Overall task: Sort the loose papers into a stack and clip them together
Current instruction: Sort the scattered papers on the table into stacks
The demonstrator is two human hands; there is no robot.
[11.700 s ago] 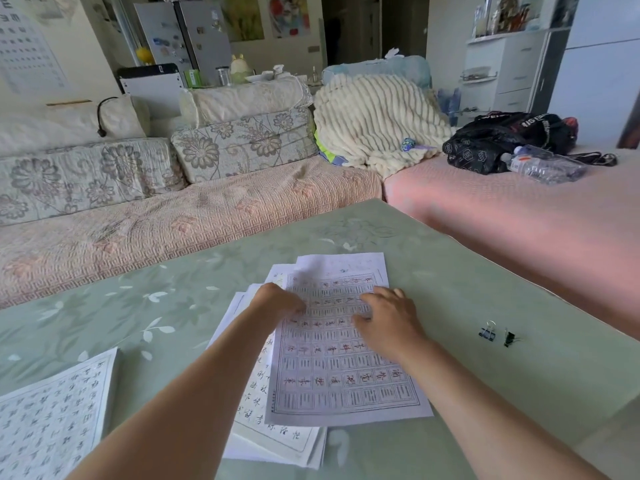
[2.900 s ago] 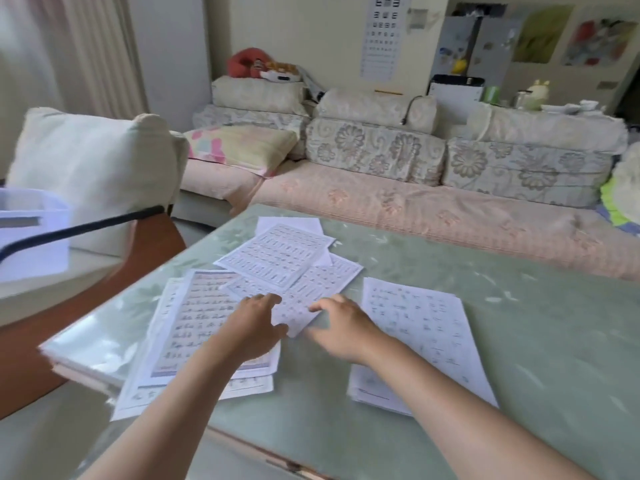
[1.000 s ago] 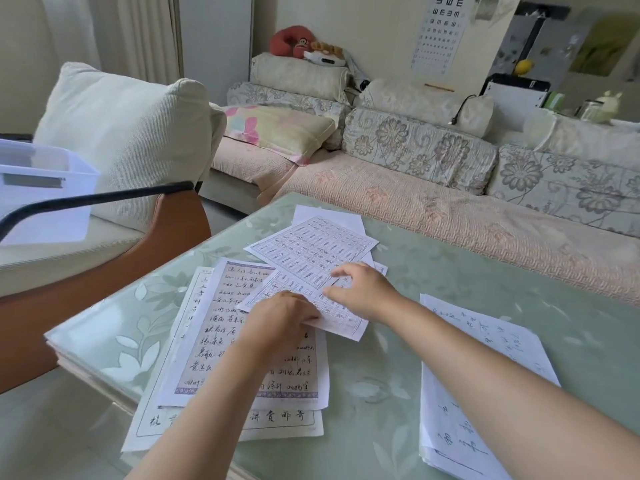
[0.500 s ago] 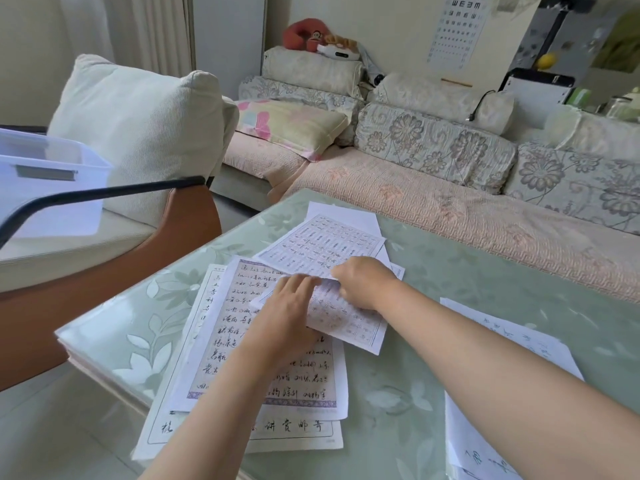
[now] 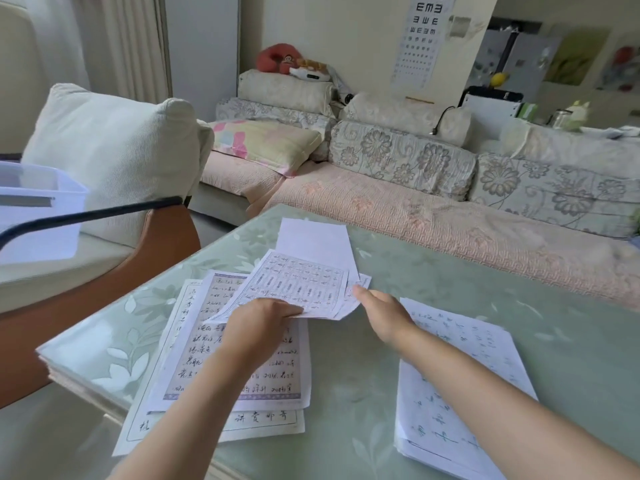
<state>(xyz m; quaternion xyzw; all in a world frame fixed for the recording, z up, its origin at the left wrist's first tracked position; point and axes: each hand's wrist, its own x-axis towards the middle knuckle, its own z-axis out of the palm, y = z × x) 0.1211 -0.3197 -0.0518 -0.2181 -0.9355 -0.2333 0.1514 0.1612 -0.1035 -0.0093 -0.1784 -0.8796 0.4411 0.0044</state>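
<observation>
Loose printed sheets lie on the green table [image 5: 450, 271]. My left hand [image 5: 261, 322] pinches the near edge of a grid-printed sheet [image 5: 294, 285], lifting it off the table. My right hand [image 5: 384, 311] touches the right corner of another grid sheet [image 5: 356, 292] tucked under it, fingers apart. A blank white sheet [image 5: 313, 242] lies behind them. Two calligraphy sheets [image 5: 242, 372] lie under my left forearm. A stack of papers [image 5: 485, 348] rests at the right, partly under my right arm. No clips are visible.
The table's left corner [image 5: 48, 358] is close to an orange-brown chair with a cream cushion [image 5: 114, 161]. A translucent plastic box [image 5: 38, 209] sits at far left. A pink-covered sofa [image 5: 450, 216] with floral cushions runs behind the table.
My left hand has taken hold of the grid sheet's near edge and raised it. My right hand has slid off the sheets to their right corner.
</observation>
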